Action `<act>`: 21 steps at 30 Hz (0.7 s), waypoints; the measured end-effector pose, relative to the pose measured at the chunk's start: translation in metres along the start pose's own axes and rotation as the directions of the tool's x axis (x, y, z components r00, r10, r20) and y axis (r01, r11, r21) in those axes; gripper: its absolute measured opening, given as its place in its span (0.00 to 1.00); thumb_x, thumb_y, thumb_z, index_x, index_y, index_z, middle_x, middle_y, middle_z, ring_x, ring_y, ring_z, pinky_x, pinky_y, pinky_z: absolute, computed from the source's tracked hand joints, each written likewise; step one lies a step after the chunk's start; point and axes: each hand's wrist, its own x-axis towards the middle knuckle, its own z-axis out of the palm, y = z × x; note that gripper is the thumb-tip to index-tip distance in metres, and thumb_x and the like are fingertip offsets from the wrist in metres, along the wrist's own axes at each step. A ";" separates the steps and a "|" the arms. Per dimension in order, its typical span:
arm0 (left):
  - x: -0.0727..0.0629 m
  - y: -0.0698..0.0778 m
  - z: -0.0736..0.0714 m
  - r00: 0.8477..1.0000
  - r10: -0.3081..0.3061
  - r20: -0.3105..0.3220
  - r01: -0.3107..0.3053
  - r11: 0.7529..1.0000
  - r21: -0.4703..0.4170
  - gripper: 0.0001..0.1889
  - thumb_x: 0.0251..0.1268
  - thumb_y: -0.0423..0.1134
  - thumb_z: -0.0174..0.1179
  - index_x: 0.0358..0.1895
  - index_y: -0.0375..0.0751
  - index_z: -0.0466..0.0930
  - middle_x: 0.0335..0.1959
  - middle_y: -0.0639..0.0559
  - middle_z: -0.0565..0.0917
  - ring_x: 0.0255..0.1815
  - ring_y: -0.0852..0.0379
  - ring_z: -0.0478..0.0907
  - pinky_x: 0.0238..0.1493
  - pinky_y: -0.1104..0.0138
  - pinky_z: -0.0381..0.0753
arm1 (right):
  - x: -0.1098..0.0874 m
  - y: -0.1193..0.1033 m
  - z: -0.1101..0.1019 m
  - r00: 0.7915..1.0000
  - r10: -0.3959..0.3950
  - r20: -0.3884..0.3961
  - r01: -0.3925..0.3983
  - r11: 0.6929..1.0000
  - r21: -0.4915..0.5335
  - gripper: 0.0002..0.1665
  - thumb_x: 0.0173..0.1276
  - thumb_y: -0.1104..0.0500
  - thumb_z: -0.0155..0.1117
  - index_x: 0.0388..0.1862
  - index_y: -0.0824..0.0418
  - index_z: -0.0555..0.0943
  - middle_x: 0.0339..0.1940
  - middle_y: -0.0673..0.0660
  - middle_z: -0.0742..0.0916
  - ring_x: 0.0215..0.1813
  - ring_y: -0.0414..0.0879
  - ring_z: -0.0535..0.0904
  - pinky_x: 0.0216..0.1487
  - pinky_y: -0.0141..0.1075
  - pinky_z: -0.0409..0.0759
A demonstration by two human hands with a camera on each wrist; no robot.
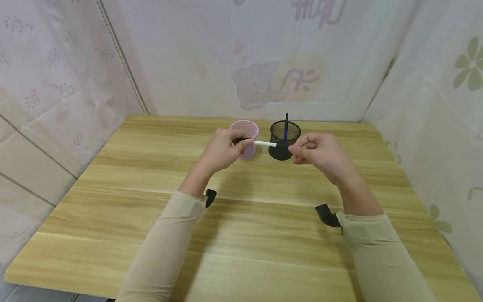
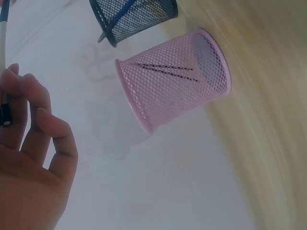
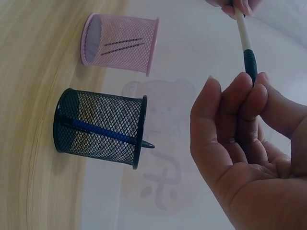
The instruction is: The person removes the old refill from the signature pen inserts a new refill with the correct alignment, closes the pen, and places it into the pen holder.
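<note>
A white pen with black ends [image 1: 265, 143] is held level in the air between both hands. My left hand [image 1: 225, 149] pinches one end of it between thumb and fingers. At the other end, the thumb and fingertips of my right hand [image 1: 320, 153] pinch the black part [image 3: 250, 62]. Behind the left hand stands a pink mesh pen cup [image 2: 168, 84], partly covered by that hand in the head view. To its right is a black mesh pen cup [image 3: 100, 115], upright, with a blue and black pen [image 3: 108, 132] leaning in it.
Both cups stand near the back edge of the wood-grain table [image 1: 249, 235]. A pale printed curtain [image 1: 188, 58] hangs behind it, and patterned sheets line both sides. Small black fittings [image 1: 326, 215] stick out from both sleeve cuffs.
</note>
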 end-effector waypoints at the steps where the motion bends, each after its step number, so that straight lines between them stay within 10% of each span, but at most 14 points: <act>1: 0.000 0.000 0.000 1.000 -0.003 0.001 0.003 1.000 -0.004 0.13 0.77 0.41 0.66 0.30 0.41 0.84 0.23 0.51 0.80 0.25 0.56 0.72 0.30 0.67 0.70 | 0.000 0.000 0.000 1.000 0.003 0.003 -0.003 1.000 0.012 0.15 0.79 0.58 0.66 0.51 0.70 0.80 0.30 0.40 0.90 0.37 0.39 0.88 0.51 0.32 0.89; 11: -0.002 0.000 -0.001 1.000 -0.026 -0.004 0.026 1.000 -0.001 0.15 0.77 0.41 0.66 0.29 0.38 0.84 0.22 0.51 0.79 0.26 0.56 0.72 0.30 0.67 0.70 | -0.002 -0.005 -0.003 0.994 0.024 0.109 -0.031 0.997 0.065 0.26 0.79 0.56 0.67 0.68 0.68 0.74 0.24 0.47 0.87 0.36 0.45 0.88 0.54 0.38 0.90; 16: -0.003 0.001 -0.001 1.000 -0.023 0.001 0.023 1.000 0.007 0.15 0.77 0.41 0.66 0.29 0.39 0.83 0.22 0.51 0.79 0.26 0.56 0.72 0.30 0.67 0.70 | -0.002 -0.003 -0.002 0.990 0.047 0.130 -0.056 0.996 0.066 0.27 0.85 0.42 0.54 0.45 0.68 0.72 0.20 0.49 0.74 0.28 0.44 0.80 0.53 0.42 0.91; 21: -0.003 0.003 -0.001 1.000 -0.025 0.000 0.025 1.000 0.005 0.14 0.77 0.41 0.66 0.29 0.40 0.84 0.22 0.51 0.79 0.26 0.56 0.72 0.30 0.67 0.70 | -0.002 0.001 -0.003 0.983 0.087 0.159 -0.101 0.992 0.081 0.36 0.85 0.32 0.39 0.46 0.65 0.70 0.17 0.46 0.64 0.22 0.42 0.71 0.53 0.45 0.91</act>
